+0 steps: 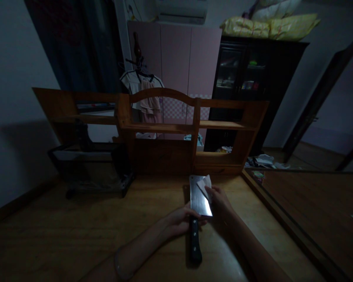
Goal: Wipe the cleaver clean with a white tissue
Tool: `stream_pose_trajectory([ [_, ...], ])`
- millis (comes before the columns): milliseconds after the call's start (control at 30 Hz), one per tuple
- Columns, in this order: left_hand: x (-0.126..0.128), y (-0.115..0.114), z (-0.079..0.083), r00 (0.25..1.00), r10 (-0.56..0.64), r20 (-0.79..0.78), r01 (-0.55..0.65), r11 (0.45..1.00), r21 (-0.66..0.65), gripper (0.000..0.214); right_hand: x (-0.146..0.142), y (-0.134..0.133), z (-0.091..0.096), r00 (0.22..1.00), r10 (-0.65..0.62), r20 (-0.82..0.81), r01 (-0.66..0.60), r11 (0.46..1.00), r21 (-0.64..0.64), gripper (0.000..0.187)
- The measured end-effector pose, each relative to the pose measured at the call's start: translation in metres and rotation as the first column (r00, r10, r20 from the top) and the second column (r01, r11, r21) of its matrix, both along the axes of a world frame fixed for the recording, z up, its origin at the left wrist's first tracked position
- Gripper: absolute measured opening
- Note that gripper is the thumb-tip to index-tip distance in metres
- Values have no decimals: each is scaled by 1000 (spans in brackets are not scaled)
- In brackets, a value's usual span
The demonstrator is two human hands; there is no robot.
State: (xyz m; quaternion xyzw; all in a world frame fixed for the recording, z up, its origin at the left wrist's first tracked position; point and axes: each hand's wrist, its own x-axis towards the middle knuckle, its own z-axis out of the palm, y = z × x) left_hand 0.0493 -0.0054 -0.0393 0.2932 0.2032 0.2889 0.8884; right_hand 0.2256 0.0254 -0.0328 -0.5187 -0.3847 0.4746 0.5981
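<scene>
A cleaver [197,203] with a broad shiny blade and a black riveted handle points away from me above the wooden desk. My left hand [181,219] grips it where blade and handle meet, thumb on top and fingers underneath. In my right hand [220,200] is a folded white tissue [205,185], pinched against the upper part of the blade near its right edge. The handle extends toward me, free of both hands. Some fingers of my left hand are hidden under the cleaver.
A wooden shelf unit [164,128] spans the back of the desk [129,243]. On the left stands a black-framed glass tank [91,172]. A raised wooden edge [282,219] runs along the right side. Beyond are a pink wardrobe [176,58] and a dark cabinet [270,78].
</scene>
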Motion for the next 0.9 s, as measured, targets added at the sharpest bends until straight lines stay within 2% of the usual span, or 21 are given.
stream_pose_trajectory([
  [233,0,-1,4,1000,15,10,-15,1000,-10,66,-1,2,-3,999,44,-23,-46,997,-63,31],
  [500,0,5,-11,1000,-22,-3,22,1000,10,63,1,5,-6,998,47,-34,-49,997,-56,26],
  [733,0,1,-3,1000,-11,9,11,1000,10,65,1,5,-6,985,138,-99,-142,989,-35,31],
  [900,1,2,-4,1000,-6,21,6,1000,15,66,2,6,-5,976,176,-131,-179,984,-16,30],
])
